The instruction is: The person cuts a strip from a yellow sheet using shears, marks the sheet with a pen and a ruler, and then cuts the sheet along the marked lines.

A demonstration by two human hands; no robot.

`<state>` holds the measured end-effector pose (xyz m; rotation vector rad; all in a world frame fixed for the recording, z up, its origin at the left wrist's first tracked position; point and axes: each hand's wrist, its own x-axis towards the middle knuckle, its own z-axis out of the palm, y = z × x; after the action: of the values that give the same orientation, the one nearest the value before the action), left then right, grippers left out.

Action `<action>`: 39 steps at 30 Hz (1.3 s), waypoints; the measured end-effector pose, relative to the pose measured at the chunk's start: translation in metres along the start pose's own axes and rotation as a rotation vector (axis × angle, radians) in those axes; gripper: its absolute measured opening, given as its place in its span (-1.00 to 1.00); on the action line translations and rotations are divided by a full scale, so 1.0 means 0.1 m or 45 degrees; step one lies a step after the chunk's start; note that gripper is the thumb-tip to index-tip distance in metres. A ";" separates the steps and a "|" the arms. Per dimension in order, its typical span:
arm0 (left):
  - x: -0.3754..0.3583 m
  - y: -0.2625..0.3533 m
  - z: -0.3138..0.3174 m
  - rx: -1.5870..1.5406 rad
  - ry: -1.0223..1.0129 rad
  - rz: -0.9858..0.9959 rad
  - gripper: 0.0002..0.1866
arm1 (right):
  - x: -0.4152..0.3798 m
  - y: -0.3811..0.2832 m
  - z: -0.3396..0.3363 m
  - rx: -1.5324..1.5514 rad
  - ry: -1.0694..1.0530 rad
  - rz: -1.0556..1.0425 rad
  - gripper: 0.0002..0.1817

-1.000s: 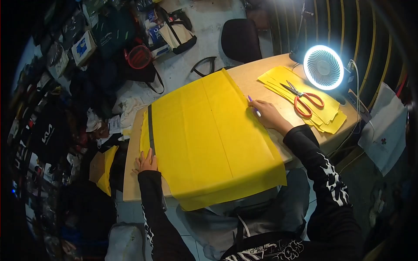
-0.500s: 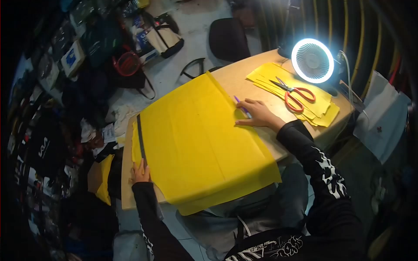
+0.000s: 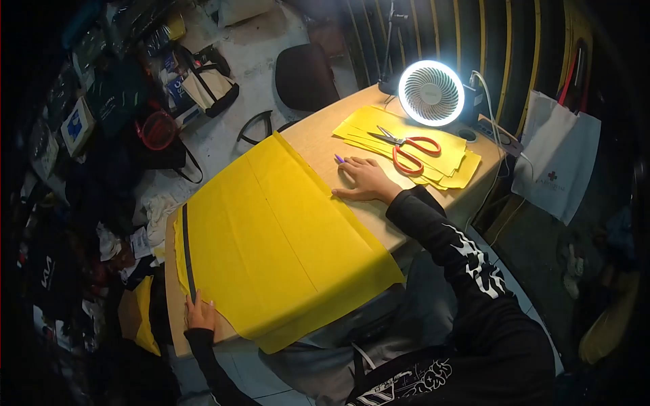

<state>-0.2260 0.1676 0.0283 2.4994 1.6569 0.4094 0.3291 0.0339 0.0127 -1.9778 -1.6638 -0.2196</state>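
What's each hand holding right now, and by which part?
The right hand holds a purple pen, its tip poking out past the fingers. The left hand presses the near end of a dark ruler on the yellow sheet.

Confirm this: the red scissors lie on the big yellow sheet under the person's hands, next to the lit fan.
Not quite. In the head view the scissors lie on the small stack of yellow strips beside the fan, not on the big sheet. The right hand rests at that sheet's far edge, the left hand at its near corner by the ruler.
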 end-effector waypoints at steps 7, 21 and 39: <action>-1.44 1.47 -0.06 -0.606 0.103 0.248 -0.76 | 0.08 0.07 -0.14 0.263 0.280 0.133 -0.51; -1.64 1.77 1.36 -2.274 0.061 -0.974 -0.27 | -0.34 1.03 -0.93 -0.309 -0.125 0.694 -0.50; -2.04 2.39 1.44 -3.085 -0.185 -0.404 -0.52 | -0.30 1.00 -1.21 -0.477 -0.348 0.731 -0.57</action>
<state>-0.0482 -0.1063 -0.0842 0.3554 0.3337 1.0627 0.4430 -0.0617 0.0712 -2.7825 -1.1849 -0.0458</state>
